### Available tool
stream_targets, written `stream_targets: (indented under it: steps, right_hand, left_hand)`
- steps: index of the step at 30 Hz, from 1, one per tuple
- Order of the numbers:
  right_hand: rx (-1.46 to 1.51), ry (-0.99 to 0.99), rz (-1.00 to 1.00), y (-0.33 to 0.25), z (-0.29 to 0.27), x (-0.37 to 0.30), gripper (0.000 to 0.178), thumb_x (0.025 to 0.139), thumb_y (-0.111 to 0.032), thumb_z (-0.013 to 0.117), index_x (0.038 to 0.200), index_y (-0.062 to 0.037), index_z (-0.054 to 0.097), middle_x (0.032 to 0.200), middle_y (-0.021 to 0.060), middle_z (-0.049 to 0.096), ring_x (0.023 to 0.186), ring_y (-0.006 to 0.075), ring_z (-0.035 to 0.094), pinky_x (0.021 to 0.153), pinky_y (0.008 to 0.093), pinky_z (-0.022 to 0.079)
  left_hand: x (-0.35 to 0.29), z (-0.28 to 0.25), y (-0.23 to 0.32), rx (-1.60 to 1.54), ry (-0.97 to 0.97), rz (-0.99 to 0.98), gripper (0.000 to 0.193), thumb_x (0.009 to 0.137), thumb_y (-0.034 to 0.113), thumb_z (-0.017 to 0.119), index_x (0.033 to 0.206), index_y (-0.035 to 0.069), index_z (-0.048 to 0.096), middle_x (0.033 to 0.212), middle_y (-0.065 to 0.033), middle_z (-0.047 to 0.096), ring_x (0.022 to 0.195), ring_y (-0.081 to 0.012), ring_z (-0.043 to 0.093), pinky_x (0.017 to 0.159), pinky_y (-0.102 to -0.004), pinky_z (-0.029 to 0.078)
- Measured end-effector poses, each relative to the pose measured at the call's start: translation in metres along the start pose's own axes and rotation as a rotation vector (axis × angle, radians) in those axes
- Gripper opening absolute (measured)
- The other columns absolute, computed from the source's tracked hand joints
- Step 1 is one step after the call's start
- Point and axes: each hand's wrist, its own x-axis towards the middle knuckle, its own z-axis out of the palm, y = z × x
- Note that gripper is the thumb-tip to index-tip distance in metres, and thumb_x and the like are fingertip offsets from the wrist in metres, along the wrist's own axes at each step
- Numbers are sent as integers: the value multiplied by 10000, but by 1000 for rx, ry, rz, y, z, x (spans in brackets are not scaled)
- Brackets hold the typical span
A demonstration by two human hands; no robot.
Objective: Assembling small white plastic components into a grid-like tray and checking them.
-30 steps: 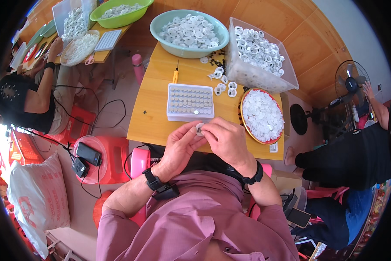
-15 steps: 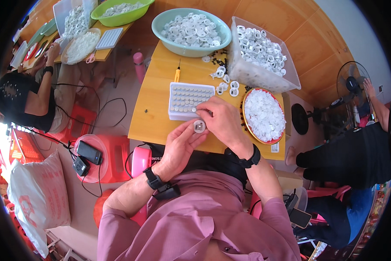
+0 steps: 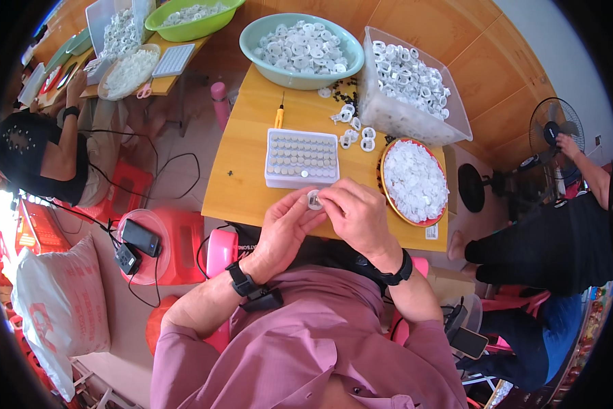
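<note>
A small round white plastic part (image 3: 314, 200) is pinched between the thumb and fingers of my left hand (image 3: 285, 225), just off the near side of the tray. My right hand (image 3: 362, 217) has its thumb and fingertips pressed together at the part's right edge. Whatever small piece they may grip is hidden. Beyond both hands, a white tray (image 3: 300, 181) on the table holds rows of small round silver-grey discs. One brighter disc (image 3: 304, 173) sits in its nearest row.
A yellow screwdriver (image 3: 278, 118) lies behind the tray. A blue basin (image 3: 248, 58) and a clear bin (image 3: 415, 124) of white parts stand at the back, a round plate (image 3: 385, 180) of translucent pieces at right. Co-workers are at left (image 3: 44, 150) and right (image 3: 545, 235).
My right hand has moved from the tray's near right corner down to the round part in my left hand. The left hand stays nearly in place. The right co-worker's hand has shifted at the fan.
</note>
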Motion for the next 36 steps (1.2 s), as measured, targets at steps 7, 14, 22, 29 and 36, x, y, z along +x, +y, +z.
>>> stream_targets:
  steps: [7,14,22,29,36]
  right_hand:
    - [-14,39,-61,-1,4,-1,104,771,-36,738,854,-73,687,757,50,635,651,265,641,567,378,493]
    - [-25,-23,8,0,3,-3,107,761,-23,767,847,-57,712,777,71,656,662,258,655,588,345,521]
    - [94,-85,348,3,3,-13,52,822,-109,708,857,-70,708,829,82,672,731,297,671,614,378,515]
    - [-36,-53,193,2,4,-16,77,832,-122,701,861,-53,683,874,81,675,733,294,675,645,383,524]
    - [260,-104,494,11,0,-16,102,830,-117,716,880,-35,682,821,94,682,675,228,657,620,361,504]
  left_hand:
    - [-2,2,2,19,-9,27,312,1066,173,489,1318,-4,539,1229,-90,641,1142,-178,638,1030,-350,511]
    - [0,-1,-2,85,3,42,303,1059,161,505,1308,-9,540,1227,-95,640,1145,-178,635,1032,-354,517]
    - [3,0,-10,266,-9,63,290,1069,164,476,1295,-5,543,1216,-107,648,1135,-188,640,1017,-357,522]
    - [-1,2,-2,338,40,55,304,1074,157,460,1312,-22,521,1220,-124,635,1114,-194,648,1017,-355,525]
    - [-1,7,-5,415,36,33,289,1063,128,475,1292,-39,533,1221,-142,635,1109,-202,655,1016,-352,531]
